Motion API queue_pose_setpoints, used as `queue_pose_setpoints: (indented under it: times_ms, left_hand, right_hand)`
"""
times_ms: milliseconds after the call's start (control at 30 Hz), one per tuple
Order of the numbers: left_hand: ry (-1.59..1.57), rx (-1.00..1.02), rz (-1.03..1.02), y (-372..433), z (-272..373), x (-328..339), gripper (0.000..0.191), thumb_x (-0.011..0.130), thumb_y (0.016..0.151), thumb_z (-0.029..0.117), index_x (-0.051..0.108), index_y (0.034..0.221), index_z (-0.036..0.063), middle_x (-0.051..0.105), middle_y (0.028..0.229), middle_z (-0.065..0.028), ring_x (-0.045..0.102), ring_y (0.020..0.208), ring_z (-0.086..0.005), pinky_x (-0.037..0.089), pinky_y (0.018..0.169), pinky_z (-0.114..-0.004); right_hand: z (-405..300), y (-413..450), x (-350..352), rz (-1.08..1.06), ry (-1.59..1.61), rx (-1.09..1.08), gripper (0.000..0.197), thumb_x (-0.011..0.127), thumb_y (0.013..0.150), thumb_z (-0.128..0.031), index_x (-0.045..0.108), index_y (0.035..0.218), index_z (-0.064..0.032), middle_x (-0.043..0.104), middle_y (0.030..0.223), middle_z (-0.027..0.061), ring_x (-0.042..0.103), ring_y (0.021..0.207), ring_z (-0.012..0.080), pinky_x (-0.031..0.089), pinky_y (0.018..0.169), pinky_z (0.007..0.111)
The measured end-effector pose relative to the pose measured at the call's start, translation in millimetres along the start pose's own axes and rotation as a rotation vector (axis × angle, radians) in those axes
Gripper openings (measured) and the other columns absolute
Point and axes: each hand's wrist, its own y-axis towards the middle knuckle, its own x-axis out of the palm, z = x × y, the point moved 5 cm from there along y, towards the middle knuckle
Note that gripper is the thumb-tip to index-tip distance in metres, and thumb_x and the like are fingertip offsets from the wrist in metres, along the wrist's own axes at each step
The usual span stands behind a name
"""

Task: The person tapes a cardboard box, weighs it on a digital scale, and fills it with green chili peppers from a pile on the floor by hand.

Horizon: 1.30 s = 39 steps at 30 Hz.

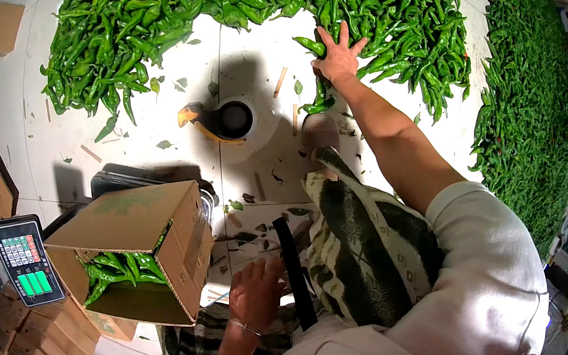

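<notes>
My right hand reaches forward with its fingers spread over the near edge of a heap of green chili peppers. A few loose peppers lie just below its wrist, near my foot. My left hand, with a bracelet at the wrist, hangs low in front of my body beside an open cardboard box; I see nothing held in it, but its palm is hidden. That cardboard box lies tilted with its opening towards me, partly filled with green peppers.
A tape dispenser sits on the pale floor among leaves and stems. Beside the box stands a digital scale display. Stacked cartons are at lower left, flattened cardboard at upper left. Another large pepper heap spreads along the right.
</notes>
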Motion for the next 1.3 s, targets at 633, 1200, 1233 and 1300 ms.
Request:
queue_pose_setpoints:
  times_ms: [633, 1200, 1233, 1300]
  left_hand:
    - [-0.011, -0.035, 0.006, 7, -2, 4, 0.063, 0.071, 0.076, 0.021, 0.045, 0.132, 0.0119, 0.056, 0.117, -0.0086, 0.054, 0.112, -0.0269, 0.043, 0.090, -0.042]
    - [0.014, 0.001, 0.115, -8, -3, 13, 0.059, 0.072, 0.076, 0.028, 0.049, 0.127, 0.0099, 0.059, 0.113, -0.0111, 0.056, 0.107, -0.0289, 0.046, 0.089, -0.041]
    - [-0.038, 0.007, 0.115, -6, -3, 15, 0.060, 0.072, 0.075, 0.028, 0.049, 0.127, 0.0099, 0.060, 0.111, -0.0132, 0.058, 0.104, -0.0312, 0.047, 0.087, -0.043]
    - [0.007, 0.022, 0.133, -10, -2, 17, 0.057, 0.071, 0.076, 0.025, 0.049, 0.127, 0.0099, 0.060, 0.110, -0.0140, 0.058, 0.102, -0.0322, 0.047, 0.087, -0.043]
  right_hand:
    - [29, 22, 14, 0.086, -0.095, -0.421, 0.063, 0.077, 0.065, -0.010, 0.058, 0.123, -0.0265, 0.034, 0.144, 0.0153, 0.031, 0.130, 0.0410, 0.032, 0.107, 0.051]
    - [-122, -135, -168, -0.844, 1.647, -0.855, 0.048, 0.070, 0.073, 0.002, 0.056, 0.117, -0.0128, 0.052, 0.126, 0.0138, 0.057, 0.115, 0.0305, 0.056, 0.075, 0.036]
    - [-162, -164, -171, -0.978, 1.701, -1.245, 0.054, 0.074, 0.069, -0.002, 0.056, 0.119, -0.0123, 0.051, 0.126, 0.0142, 0.051, 0.119, 0.0288, 0.049, 0.090, 0.041]
    - [-242, -257, -204, -1.060, 1.585, -1.543, 0.061, 0.080, 0.064, -0.014, 0.056, 0.119, -0.0105, 0.047, 0.127, 0.0127, 0.048, 0.114, 0.0277, 0.041, 0.096, 0.041]
